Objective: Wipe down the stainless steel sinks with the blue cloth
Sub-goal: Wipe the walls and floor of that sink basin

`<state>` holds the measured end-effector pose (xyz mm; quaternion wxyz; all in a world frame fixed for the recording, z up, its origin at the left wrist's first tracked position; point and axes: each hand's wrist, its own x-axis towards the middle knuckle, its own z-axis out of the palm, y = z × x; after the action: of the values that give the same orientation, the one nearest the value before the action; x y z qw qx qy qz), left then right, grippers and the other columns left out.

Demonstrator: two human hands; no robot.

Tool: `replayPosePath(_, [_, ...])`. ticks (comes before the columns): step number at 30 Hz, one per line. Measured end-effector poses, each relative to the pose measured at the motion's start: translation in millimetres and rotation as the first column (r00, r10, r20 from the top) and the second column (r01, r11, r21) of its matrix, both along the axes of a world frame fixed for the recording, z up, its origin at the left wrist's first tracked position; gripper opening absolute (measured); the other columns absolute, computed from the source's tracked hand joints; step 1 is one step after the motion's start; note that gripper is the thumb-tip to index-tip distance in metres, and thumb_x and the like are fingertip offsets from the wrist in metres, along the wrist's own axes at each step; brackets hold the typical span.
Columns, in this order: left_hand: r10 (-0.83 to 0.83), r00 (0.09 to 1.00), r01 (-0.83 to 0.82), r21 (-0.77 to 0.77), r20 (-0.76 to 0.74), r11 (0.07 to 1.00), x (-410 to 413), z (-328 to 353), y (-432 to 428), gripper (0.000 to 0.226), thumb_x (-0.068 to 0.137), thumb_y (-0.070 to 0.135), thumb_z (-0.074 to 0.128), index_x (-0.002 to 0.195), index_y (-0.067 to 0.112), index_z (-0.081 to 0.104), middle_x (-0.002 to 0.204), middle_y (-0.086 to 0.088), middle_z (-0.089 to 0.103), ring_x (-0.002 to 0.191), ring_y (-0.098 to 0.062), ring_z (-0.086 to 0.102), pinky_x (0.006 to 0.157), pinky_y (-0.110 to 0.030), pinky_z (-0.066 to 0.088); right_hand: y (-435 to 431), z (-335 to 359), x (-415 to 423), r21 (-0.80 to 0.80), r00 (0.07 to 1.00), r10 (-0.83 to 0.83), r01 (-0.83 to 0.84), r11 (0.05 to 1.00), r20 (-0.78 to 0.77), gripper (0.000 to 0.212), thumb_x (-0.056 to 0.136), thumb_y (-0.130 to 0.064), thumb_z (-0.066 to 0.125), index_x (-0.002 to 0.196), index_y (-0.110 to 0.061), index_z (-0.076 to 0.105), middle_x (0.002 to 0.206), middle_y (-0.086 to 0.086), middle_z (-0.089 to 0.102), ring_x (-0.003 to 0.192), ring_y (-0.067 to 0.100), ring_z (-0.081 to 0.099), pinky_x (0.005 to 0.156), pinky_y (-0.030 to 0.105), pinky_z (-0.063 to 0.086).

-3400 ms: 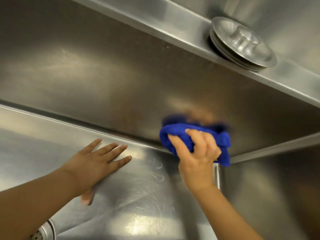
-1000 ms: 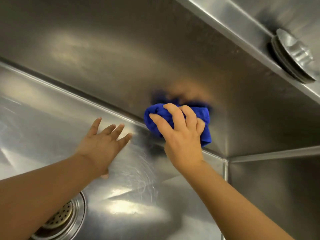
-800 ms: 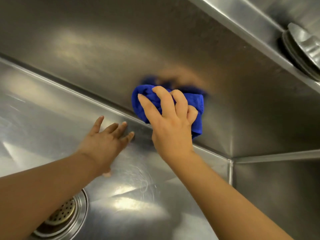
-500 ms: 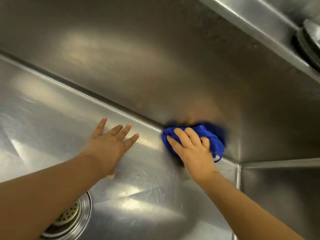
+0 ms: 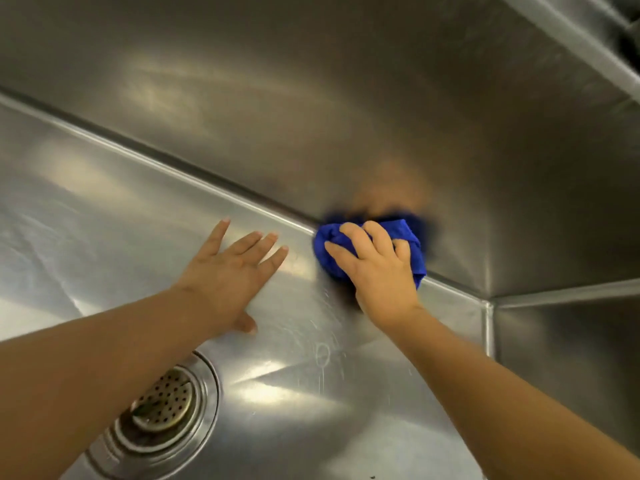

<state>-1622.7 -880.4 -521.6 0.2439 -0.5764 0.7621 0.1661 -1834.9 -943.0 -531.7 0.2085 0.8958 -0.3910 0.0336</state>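
Observation:
I look down into a stainless steel sink (image 5: 104,209). My right hand (image 5: 377,271) grips a bunched blue cloth (image 5: 329,247) and presses it into the seam where the sink floor meets the far wall (image 5: 311,109), left of the far right corner. The cloth's blue reflection shows on the wall above it. My left hand (image 5: 232,275) lies flat on the sink floor beside the cloth, fingers spread, holding nothing.
A round perforated drain strainer (image 5: 162,407) sits in the floor at lower left, partly under my left forearm. The sink's right wall (image 5: 568,358) rises at the right. The rim (image 5: 571,32) runs along the top right.
My right hand carried the cloth up the far wall, then down to the floor seam, where it has slid slightly left. My left hand stayed flat on the floor.

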Motion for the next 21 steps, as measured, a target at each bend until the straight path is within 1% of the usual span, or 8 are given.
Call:
replayPosePath(2, [0.051,0.999,-0.051,0.006,-0.019,0.999,18,1,8,0.106,0.087,0.063,0.049,0.147,0.019,-0.027,0.156,-0.003,-0.029,0.145,-0.017,-0.021,0.113,-0.051,-0.016,4,24,-4,-0.013,0.996,-0.038,0.039,0.999,0.076,0.060,0.048,0.003,0.064,0.101,-0.023,0.073,0.125,0.004,0.056,0.110,0.028,0.038,0.074,0.039,0.035])
replayPosePath(5, [0.144,0.990,-0.144,0.025,0.006,0.989,52,5,13,0.112,0.083,0.069,0.048,0.146,0.019,-0.029,0.156,-0.003,-0.030,0.146,-0.018,-0.020,0.114,-0.054,-0.012,3,81,20,-0.184,0.955,-0.001,0.059,0.981,0.298,0.058,0.063,0.008,0.055,0.109,-0.023,0.072,0.128,0.001,0.040,0.111,0.027,0.036,0.076,0.035,0.019])
replayPosePath(9, [0.199,0.978,-0.201,0.038,0.057,0.979,81,7,3,0.118,0.074,0.080,0.047,0.148,0.023,-0.025,0.157,-0.002,-0.027,0.147,-0.020,-0.016,0.112,-0.060,-0.008,-13,139,66,-0.367,0.851,0.091,0.125,0.922,0.518,0.054,0.075,0.006,0.057,0.114,-0.029,0.070,0.129,-0.004,0.033,0.114,0.022,0.034,0.082,0.030,0.017])
replayPosePath(11, [0.210,0.974,-0.216,0.076,0.080,0.974,84,4,3,0.122,0.070,0.084,0.046,0.147,0.024,-0.027,0.156,-0.003,-0.029,0.147,-0.022,-0.017,0.111,-0.061,-0.008,-15,133,74,-0.402,0.840,0.092,0.157,0.902,0.535,0.058,0.074,0.006,0.061,0.116,-0.032,0.068,0.130,-0.005,0.032,0.116,0.022,0.034,0.082,0.029,0.016])
replayPosePath(14, [0.213,0.973,-0.221,0.092,0.091,0.971,84,-6,9,0.126,0.069,0.083,0.049,0.143,0.023,-0.034,0.152,-0.004,-0.037,0.145,-0.024,-0.023,0.112,-0.060,-0.007,-17,94,66,-0.420,0.897,0.086,0.117,0.900,0.433,0.064,0.074,0.003,0.065,0.121,-0.038,0.053,0.130,-0.002,0.033,0.117,0.023,0.033,0.084,0.038,0.026])
replayPosePath(17, [0.211,0.975,-0.217,0.090,0.073,0.972,87,-10,12,0.124,0.071,0.083,0.045,0.135,0.024,-0.043,0.145,-0.002,-0.045,0.144,-0.023,-0.025,0.113,-0.058,-0.006,-15,69,65,-0.318,0.938,0.029,0.088,0.944,0.346,0.064,0.070,0.004,0.058,0.118,-0.038,0.049,0.129,-0.001,0.033,0.116,0.025,0.032,0.077,0.044,0.032])
replayPosePath(19, [0.214,0.975,-0.219,0.085,0.066,0.972,89,-11,13,0.122,0.071,0.084,0.045,0.127,0.025,-0.046,0.136,-0.001,-0.049,0.144,-0.023,-0.027,0.113,-0.058,-0.007,-9,74,70,-0.223,0.926,-0.003,0.093,0.970,0.377,0.070,0.064,0.008,0.059,0.117,-0.036,0.051,0.131,0.000,0.033,0.116,0.026,0.031,0.080,0.040,0.023])
replayPosePath(21, [0.225,0.973,-0.230,0.090,0.060,0.969,89,-12,12,0.122,0.070,0.084,0.046,0.124,0.025,-0.047,0.133,-0.002,-0.050,0.143,-0.023,-0.028,0.112,-0.059,-0.009,-1,96,73,-0.175,0.898,0.009,0.076,0.982,0.440,0.065,0.069,0.007,0.055,0.118,-0.035,0.053,0.131,0.000,0.033,0.117,0.027,0.031,0.086,0.038,0.022])
